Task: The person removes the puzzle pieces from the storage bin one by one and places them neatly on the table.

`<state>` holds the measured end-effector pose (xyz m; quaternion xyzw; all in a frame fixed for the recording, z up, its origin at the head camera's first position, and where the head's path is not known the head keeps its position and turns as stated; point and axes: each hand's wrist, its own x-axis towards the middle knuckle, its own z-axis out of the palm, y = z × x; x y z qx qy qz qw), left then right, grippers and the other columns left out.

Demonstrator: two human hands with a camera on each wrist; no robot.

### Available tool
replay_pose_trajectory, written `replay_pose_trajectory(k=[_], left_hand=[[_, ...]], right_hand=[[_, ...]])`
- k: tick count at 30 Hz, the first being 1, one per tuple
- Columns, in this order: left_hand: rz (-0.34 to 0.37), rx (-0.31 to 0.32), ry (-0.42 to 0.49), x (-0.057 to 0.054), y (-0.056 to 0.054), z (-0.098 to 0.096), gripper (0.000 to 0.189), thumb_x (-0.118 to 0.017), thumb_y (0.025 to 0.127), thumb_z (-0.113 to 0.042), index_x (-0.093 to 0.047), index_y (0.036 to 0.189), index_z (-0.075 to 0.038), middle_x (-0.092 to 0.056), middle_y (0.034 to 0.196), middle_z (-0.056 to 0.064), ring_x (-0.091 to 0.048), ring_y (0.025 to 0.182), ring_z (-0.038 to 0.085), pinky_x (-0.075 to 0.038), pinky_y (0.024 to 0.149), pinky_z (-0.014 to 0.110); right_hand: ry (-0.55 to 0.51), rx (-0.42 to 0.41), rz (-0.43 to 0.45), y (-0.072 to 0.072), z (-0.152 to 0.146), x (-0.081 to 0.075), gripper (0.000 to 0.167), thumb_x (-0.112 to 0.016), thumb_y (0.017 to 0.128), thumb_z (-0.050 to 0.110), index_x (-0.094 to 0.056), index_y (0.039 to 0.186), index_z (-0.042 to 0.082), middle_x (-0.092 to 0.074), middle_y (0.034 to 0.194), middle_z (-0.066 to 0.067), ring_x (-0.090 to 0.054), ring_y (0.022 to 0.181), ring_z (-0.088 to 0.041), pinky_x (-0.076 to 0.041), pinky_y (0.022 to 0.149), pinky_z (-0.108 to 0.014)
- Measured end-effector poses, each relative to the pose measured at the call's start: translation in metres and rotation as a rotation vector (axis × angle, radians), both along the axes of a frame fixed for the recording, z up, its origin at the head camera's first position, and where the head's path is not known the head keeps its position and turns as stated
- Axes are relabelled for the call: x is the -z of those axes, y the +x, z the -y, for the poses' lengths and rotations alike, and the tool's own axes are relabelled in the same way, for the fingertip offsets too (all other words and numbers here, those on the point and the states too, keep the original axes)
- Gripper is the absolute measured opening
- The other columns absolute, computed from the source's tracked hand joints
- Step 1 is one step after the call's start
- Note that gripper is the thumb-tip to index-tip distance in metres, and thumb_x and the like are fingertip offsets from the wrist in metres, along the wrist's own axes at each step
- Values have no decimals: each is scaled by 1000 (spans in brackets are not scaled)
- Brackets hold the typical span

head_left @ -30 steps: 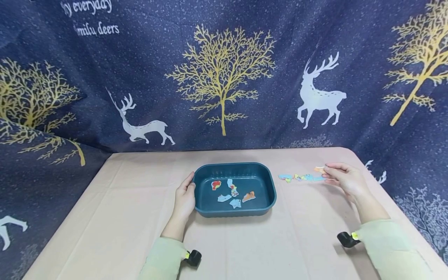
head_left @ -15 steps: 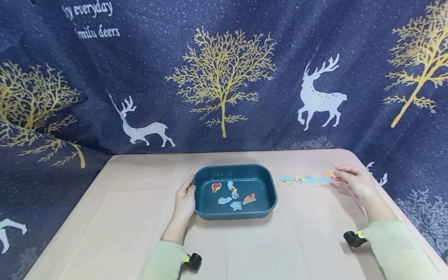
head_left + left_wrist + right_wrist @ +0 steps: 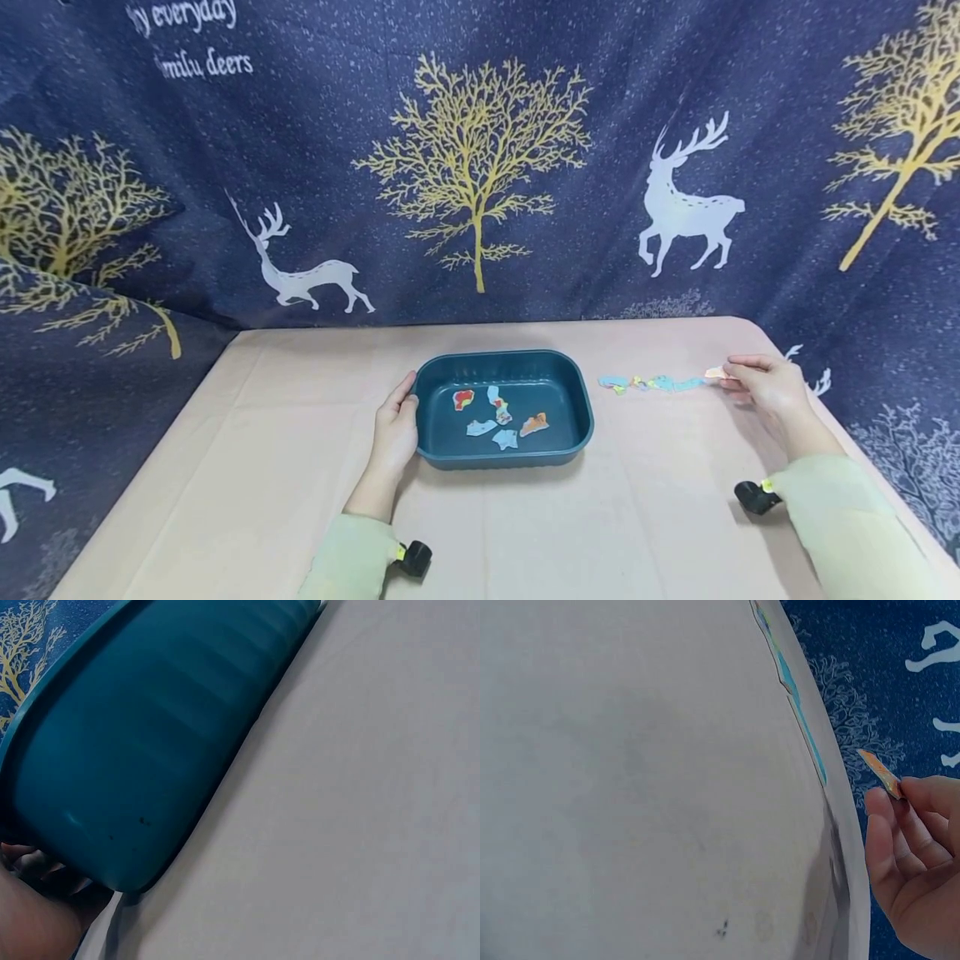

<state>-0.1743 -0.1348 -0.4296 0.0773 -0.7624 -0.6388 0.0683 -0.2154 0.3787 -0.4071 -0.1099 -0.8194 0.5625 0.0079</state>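
Observation:
My right hand [image 3: 768,390] pinches an orange puzzle piece [image 3: 881,772] between thumb and fingertips, raised a little above the table. Just left of it lies a row of light blue and multicoloured puzzle pieces [image 3: 663,383], which the right wrist view catches edge-on. With my left hand [image 3: 395,427] I hold the left end of a dark teal tray [image 3: 504,457]; in the left wrist view part of that hand is hidden by the tray wall. Inside the tray lie several loose pieces, among them a red one [image 3: 463,400], an orange one [image 3: 535,424] and a pale blue one [image 3: 506,438].
A pale pink cloth [image 3: 525,533] covers the table. Behind it hangs a dark blue curtain [image 3: 322,167] printed with deer and trees. Its right edge runs close beside my right hand. A small black camera sits on each wrist, such as the right camera [image 3: 756,497].
My right hand has moved slightly right, carrying the orange piece from above the row toward the row's right end. The left hand and the tray stay in place.

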Motion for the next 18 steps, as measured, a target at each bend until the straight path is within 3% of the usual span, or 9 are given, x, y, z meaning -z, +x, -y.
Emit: replay_pose_trajectory(k=[4, 13, 18], left_hand=[[4, 5, -9, 1, -1, 1, 44, -35, 100, -11, -40, 144, -7, -36, 151, 8, -26, 143, 25, -22, 119, 44], [11, 11, -16, -1, 0, 0, 44, -35, 100, -11, -39, 144, -6, -36, 151, 8, -26, 143, 26, -21, 119, 44], [4, 9, -13, -1, 1, 0, 44, -36, 100, -10, -39, 144, -5, -36, 151, 9, -27, 143, 27, -22, 118, 45]], right_hand=[[54, 12, 25, -5, -3, 1, 43, -50, 95, 16, -46, 125, -15, -64, 64, 25, -66, 63, 3, -59, 59, -26], [140, 46, 125, -13, -7, 5, 48, -51, 95, 19, -43, 130, -12, -62, 61, 20, -63, 60, 3, -58, 57, -25], [150, 62, 126, -15, -7, 8, 48, -51, 93, 18, -44, 130, -12, -62, 59, 20, -63, 58, 3, -57, 54, -25]])
